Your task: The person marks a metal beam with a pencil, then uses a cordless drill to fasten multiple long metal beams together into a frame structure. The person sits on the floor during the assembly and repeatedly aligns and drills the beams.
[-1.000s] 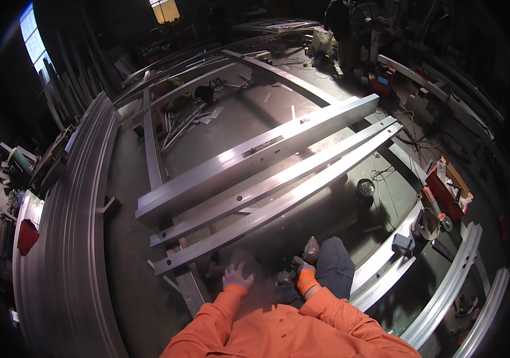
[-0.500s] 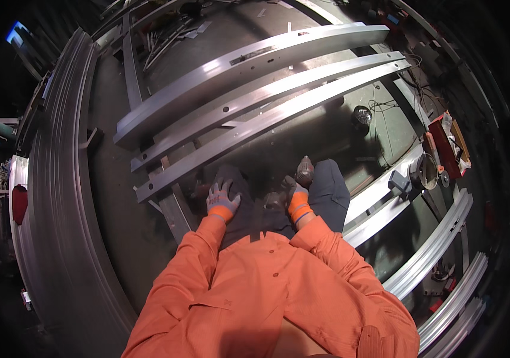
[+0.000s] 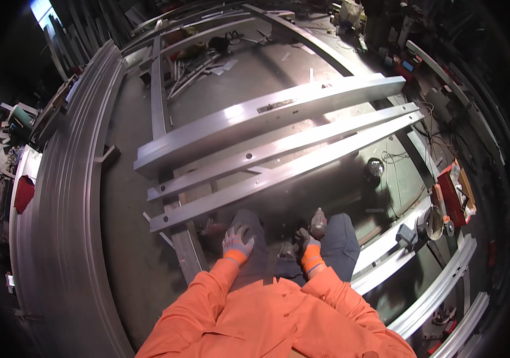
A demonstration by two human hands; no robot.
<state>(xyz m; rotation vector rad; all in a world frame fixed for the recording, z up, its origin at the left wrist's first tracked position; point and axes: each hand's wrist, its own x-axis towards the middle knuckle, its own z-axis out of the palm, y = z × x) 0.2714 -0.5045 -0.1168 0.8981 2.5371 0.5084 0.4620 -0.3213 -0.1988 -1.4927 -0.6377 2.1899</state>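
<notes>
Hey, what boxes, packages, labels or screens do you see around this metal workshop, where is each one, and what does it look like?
Red box: on the floor at the right, rectangular, open, with light contents.
Small blue and red packages: floor at the upper right, too small to tell more.
Narrow strip, perhaps a label: on the top face of the widest metal beam, dark.
Screens: none visible.

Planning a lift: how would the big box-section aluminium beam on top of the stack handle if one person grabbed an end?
The beam is long, hollow-looking box section, so probably stiff but awkward and end-heavy. Its smooth shiny face may be slippery. It has flat sides, so it likely slides on the rails rather than rolling.
</notes>
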